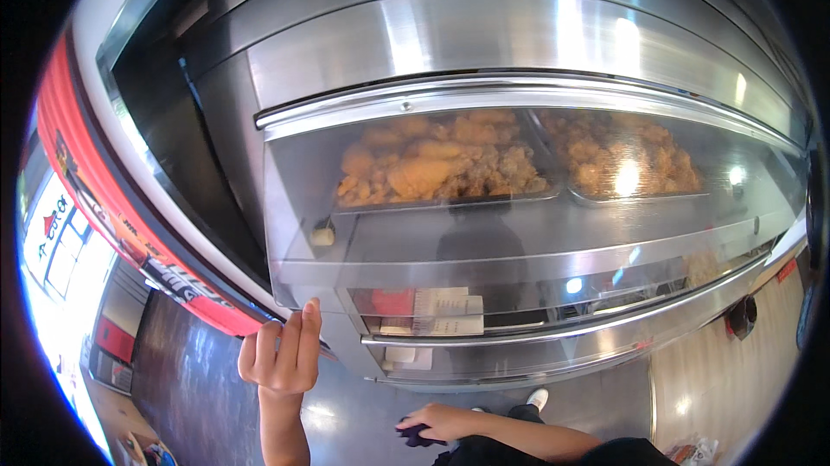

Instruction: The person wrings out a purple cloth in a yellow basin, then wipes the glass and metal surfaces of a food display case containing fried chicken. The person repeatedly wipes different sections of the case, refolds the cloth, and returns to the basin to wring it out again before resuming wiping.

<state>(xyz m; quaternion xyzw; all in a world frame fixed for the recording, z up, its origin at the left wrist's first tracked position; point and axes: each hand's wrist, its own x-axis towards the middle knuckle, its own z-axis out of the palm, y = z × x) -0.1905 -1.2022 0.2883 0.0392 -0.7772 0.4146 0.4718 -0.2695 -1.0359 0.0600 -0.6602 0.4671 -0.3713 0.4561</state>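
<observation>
My left hand (282,350) is raised at the lower left corner of a clear display-case panel (402,275), its fingertips curled over the bottom edge. Lower down, my right hand (447,422) holds a crumpled dark cloth (418,435) in front of my body. Behind the panel, one metal tray (447,205) is heaped with fried chicken pieces (421,171). A second heap of fried pieces (635,158) fills the tray to its right. Glare and reflections blur part of the food.
Under the panel, a shelf holds booklets or papers (447,313) with writing. A brushed-steel hood (480,31) spans the top. Along the left runs a red printed sign panel (130,226). A white shoe (537,398) shows on the grey floor (363,414). A plastic bag (697,450) lies lower right.
</observation>
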